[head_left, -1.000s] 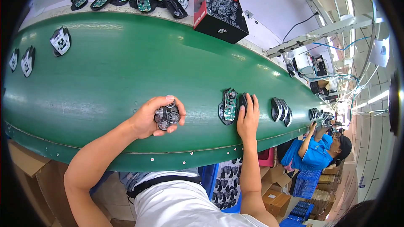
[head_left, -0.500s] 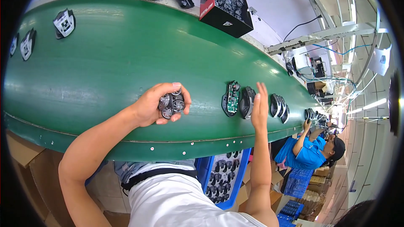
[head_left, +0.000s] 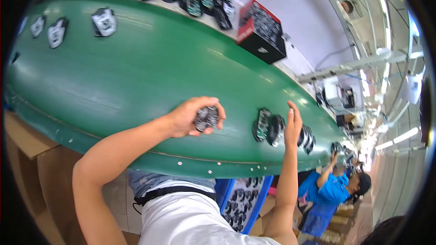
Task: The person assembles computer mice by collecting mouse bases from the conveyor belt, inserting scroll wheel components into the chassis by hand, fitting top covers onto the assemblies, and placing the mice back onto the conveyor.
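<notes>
My left hand [head_left: 198,117] is closed round a handful of small, round, clear-and-black wheels [head_left: 207,119], held above the green belt. My right hand [head_left: 293,122] is upright and edge-on, its fingers stretched out, with nothing seen in it. Just left of it on the belt lie a mouse base with a green circuit board [head_left: 262,124] and a black-and-grey mouse shell [head_left: 276,130]. Several more black-and-silver mouse shells [head_left: 308,139] sit to its right, partly behind the hand. Motion blur softens the details.
A red-and-black box [head_left: 262,31] full of similar wheels stands on the far ledge, beside several circuit-board mouse bases [head_left: 193,2]. White-and-black shells [head_left: 104,22] lie at the belt's far left. A blue tray [head_left: 222,194] of dark parts is below the near edge. Another person [head_left: 334,186] works at the right.
The view has swung, so belt and ledge things appear further right. Both hands also appear further right and slightly lower. The left hand keeps its wheels; the right stays stretched out beside the shells.
</notes>
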Tool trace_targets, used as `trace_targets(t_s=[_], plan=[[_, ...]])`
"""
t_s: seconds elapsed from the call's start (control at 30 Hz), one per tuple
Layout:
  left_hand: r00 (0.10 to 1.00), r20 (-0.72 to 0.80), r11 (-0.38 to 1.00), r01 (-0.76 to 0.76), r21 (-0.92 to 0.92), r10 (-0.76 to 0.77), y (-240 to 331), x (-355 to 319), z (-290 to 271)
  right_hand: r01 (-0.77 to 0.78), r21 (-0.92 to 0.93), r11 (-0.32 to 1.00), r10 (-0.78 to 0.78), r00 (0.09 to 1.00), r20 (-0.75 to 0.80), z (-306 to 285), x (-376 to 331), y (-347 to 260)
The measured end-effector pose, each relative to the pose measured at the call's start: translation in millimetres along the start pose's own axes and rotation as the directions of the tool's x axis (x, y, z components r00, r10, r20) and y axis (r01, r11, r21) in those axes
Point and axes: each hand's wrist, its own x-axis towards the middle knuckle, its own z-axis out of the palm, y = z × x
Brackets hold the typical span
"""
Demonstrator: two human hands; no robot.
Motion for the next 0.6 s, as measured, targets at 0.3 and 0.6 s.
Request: trace_targets(t_s=[0.3, 0.6], plan=[[0.999, -0.021, 0.999, -0.042, 0.005, 0.042, -4.3, 7.2, -1.0, 0.545, 0.334, 0.769, -0.639, 0.645, 0.419, 165.3, 114.4, -257.7], [0.979, -0.2, 0.992, -0.066, -0.11, 0.043, -32.2, 35.1, -43.3, 0.591, -0.005, 0.806, -0.418, 0.576, 0.703, 379.1, 122.0, -409.5]])
